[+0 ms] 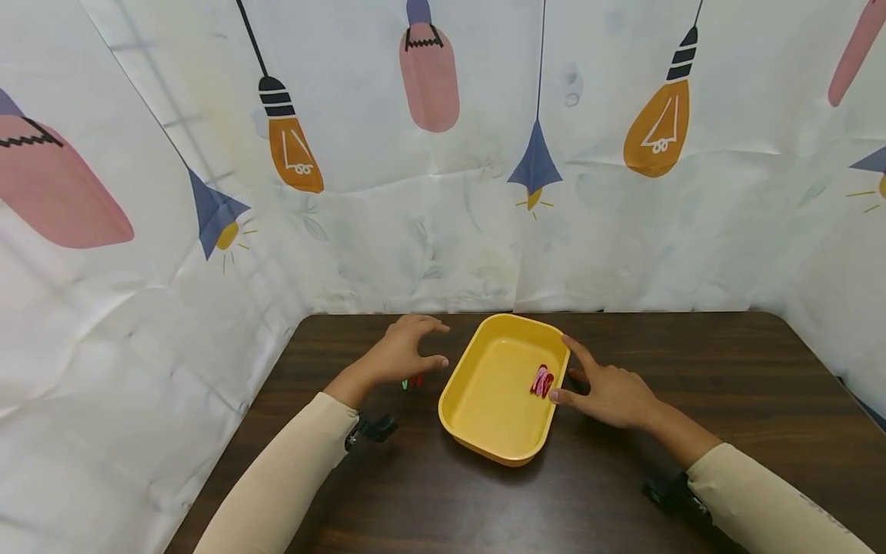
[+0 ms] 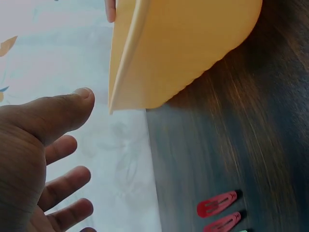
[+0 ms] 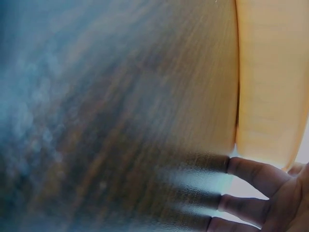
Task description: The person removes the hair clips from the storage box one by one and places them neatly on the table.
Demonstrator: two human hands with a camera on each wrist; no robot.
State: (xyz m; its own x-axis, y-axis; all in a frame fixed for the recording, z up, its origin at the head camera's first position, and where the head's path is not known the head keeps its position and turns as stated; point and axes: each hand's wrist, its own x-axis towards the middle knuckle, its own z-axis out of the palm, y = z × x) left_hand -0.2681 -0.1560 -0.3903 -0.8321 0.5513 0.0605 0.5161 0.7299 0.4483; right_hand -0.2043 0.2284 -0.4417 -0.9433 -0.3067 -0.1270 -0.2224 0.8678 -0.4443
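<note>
A yellow plastic tray (image 1: 477,400) stands slightly angled on the dark table. Inside it, against the right side, lies a small cluster of pink and red hair clips (image 1: 542,381). My right hand (image 1: 612,392) is at the tray's right rim, index fingertip and thumb touching it, the other fingers outside along the wall. To the left of the tray my left hand (image 1: 401,350) hovers with thumb and fingers spread, holding nothing. Below it, partly hidden in the head view, are more clips; in the left wrist view two red snap clips (image 2: 217,204) and a bit of green show.
The brown wooden table (image 1: 727,385) extends to both sides of the tray. A white curtain (image 1: 429,231) printed with lamps and bulbs hangs behind and to the left. A dark wrist strap (image 1: 377,428) sits over the left sleeve.
</note>
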